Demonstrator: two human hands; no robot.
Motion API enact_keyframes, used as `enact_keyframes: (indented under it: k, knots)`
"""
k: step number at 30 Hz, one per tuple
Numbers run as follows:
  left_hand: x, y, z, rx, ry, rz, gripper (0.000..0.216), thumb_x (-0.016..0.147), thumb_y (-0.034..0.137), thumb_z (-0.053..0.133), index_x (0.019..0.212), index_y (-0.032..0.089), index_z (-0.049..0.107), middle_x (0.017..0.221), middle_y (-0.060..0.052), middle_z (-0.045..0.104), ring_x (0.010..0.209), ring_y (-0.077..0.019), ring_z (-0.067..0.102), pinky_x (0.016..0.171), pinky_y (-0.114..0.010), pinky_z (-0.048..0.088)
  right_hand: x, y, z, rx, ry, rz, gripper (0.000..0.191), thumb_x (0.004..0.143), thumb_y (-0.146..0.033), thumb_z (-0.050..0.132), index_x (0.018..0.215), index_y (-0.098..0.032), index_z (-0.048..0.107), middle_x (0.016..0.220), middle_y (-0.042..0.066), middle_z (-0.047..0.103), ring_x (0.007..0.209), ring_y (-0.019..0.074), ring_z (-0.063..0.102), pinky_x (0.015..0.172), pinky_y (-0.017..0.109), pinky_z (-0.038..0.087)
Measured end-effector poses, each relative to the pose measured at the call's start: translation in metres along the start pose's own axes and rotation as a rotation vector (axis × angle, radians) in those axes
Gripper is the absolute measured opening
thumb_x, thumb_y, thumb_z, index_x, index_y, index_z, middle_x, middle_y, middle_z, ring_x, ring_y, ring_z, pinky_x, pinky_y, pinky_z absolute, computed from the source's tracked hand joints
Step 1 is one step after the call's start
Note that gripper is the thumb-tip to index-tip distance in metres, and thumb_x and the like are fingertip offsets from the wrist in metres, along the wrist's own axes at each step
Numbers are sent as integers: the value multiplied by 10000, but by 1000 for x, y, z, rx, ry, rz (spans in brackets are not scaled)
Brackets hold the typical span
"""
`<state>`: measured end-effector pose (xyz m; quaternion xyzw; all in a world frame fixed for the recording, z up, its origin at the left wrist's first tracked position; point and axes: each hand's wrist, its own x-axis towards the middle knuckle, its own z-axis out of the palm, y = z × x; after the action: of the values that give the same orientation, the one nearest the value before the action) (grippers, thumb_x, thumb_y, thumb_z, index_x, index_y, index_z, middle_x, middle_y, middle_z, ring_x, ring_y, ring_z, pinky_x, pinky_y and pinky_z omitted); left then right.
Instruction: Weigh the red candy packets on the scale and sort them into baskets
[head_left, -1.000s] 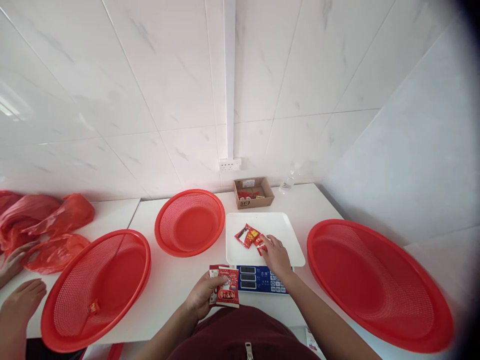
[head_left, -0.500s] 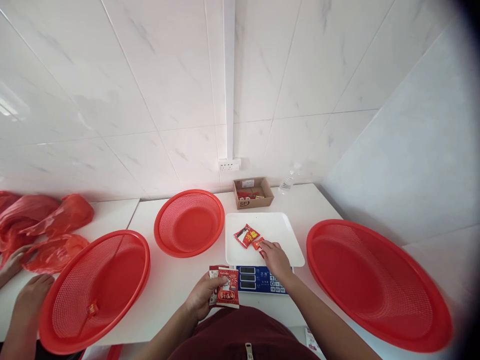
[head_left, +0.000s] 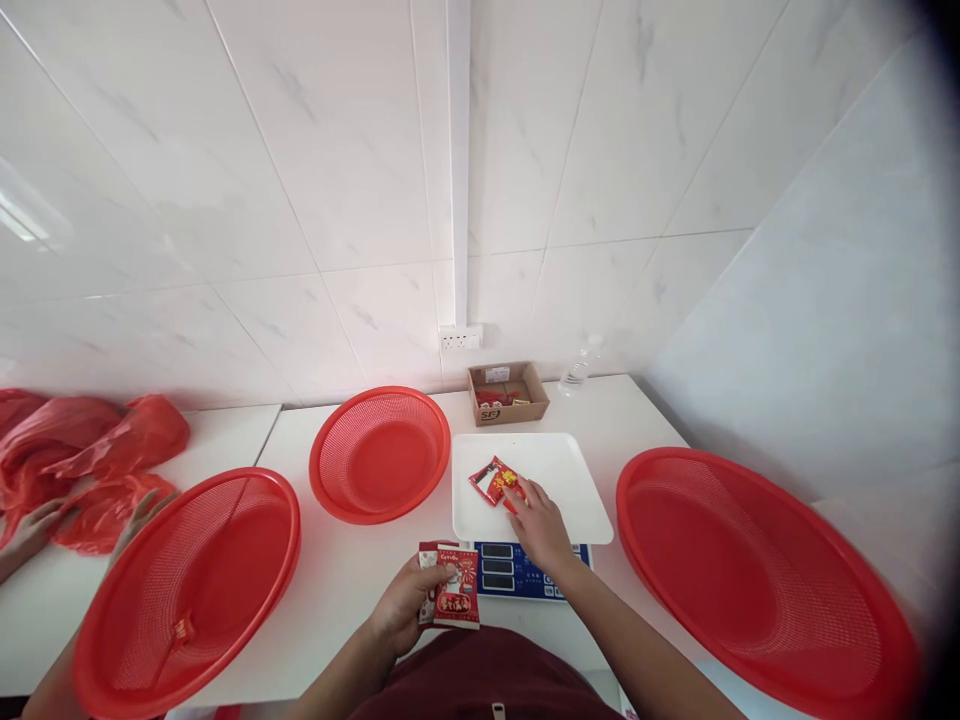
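My left hand (head_left: 401, 610) is closed on a red and white printed pouch (head_left: 450, 598), held upright just in front of the blue scale (head_left: 517, 572). My right hand (head_left: 538, 522) reaches over the scale's white tray (head_left: 559, 470), fingers bent down onto small red snack packets (head_left: 491, 480) lying on it. Whether those fingers grip a packet or only touch it is hidden.
Red mesh baskets stand around: a large one at left (head_left: 187, 590) holding one small packet (head_left: 180, 630), a smaller one behind (head_left: 379, 455), a large one at right (head_left: 757, 575). A cardboard box (head_left: 508, 393) and a plastic bottle (head_left: 577, 368) sit by the wall. Another person's hands (head_left: 45, 520) handle red bags (head_left: 82, 450).
My right hand has slid left across the tray, pushing the small packets together. The other person's hands moved up toward the red bags. My left hand keeps the pouch still.
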<state>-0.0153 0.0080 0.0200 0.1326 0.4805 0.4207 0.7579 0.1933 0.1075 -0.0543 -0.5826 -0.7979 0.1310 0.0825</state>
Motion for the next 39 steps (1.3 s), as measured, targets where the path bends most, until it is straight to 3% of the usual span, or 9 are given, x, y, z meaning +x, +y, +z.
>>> enact_keyframes:
  k: [3, 8, 16, 24, 31, 39]
  knots:
    - [-1, 0, 2, -1, 17, -5, 303, 629, 168, 746, 909, 116, 644, 816, -106, 748, 716, -236, 711, 717, -340, 561, 3, -12, 7, 1, -93, -29, 478, 899, -275, 377, 1373, -283, 440, 1528, 55, 269, 1410, 280, 163, 1096, 465, 230]
    - [2, -3, -1, -6, 14, -9, 309, 634, 168, 742, 921, 113, 641, 802, -106, 749, 705, -236, 712, 707, -338, 559, 8, -21, 15, 10, -191, -32, 474, 904, -297, 380, 1374, -297, 437, 1545, 36, 226, 1423, 288, 110, 1120, 508, 126]
    - [3, -5, -3, 4, 3, -5, 290, 647, 185, 740, 908, 93, 656, 807, -122, 747, 714, -244, 712, 719, -341, 556, 9, 4, 21, 18, -139, -116, 464, 912, -325, 368, 1365, -267, 455, 1538, 51, 239, 1420, 269, 141, 1129, 488, 143]
    - [2, -3, -1, 14, 31, -23, 289, 636, 179, 733, 901, 104, 645, 800, -115, 747, 684, -233, 707, 699, -349, 561, 23, 40, 10, 112, -58, -158, 418, 888, -433, 428, 1187, -227, 636, 1490, 95, 343, 1393, 323, 213, 1110, 528, 190]
    - [1, -5, -6, -12, 50, -11, 285, 634, 180, 737, 894, 102, 647, 792, -111, 747, 708, -239, 708, 725, -364, 561, 0, 49, 33, 62, 175, 73, 517, 914, -433, 337, 1342, -177, 469, 1481, 138, 341, 1386, 308, 233, 1091, 515, 244]
    - [1, -6, -5, -4, 22, -10, 288, 637, 182, 739, 898, 89, 657, 791, -123, 746, 709, -249, 711, 726, -361, 558, 19, 60, 30, 19, 46, 203, 522, 923, -345, 304, 1363, -86, 412, 1452, 163, 390, 1361, 263, 309, 1106, 457, 236]
